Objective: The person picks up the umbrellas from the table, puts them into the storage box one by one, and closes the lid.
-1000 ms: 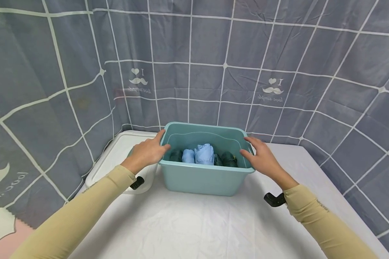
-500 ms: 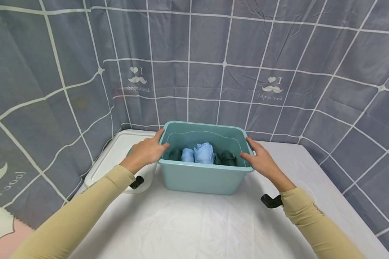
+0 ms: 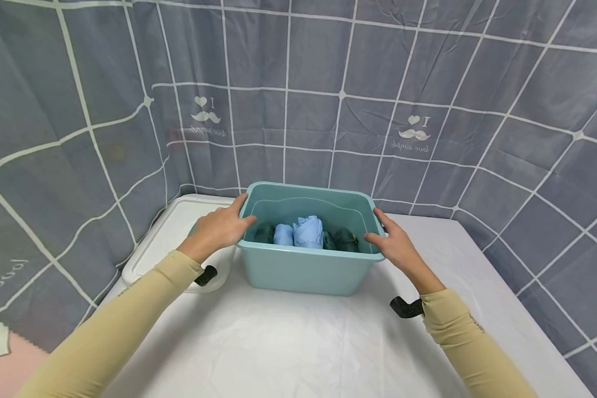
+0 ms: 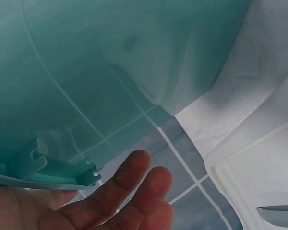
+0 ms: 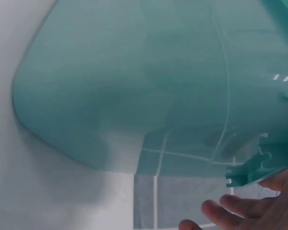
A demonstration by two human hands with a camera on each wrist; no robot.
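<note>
A teal plastic storage box (image 3: 298,271) stands in the middle of the table in the head view. Inside it sit light blue rolled fabric bundles (image 3: 308,232) and dark green ones (image 3: 346,240). My left hand (image 3: 222,225) holds the box's left rim, thumb over the edge; in the left wrist view several fingers (image 4: 153,184) extend below the rim. At the opposite end, my right hand (image 3: 397,246) holds the right rim the same way, and its fingers (image 5: 230,211) show under the rim in the right wrist view.
A white lid (image 3: 171,232) lies left of the box, partly behind my left arm. The table has a white cloth (image 3: 288,342). Grey curtains with white grid lines (image 3: 308,121) enclose the back and both sides, close behind the box.
The whole head view has shifted slightly, so everything appears a little further left and up. My right forearm has swung slightly inward. Both hands keep their places on the rim.
</note>
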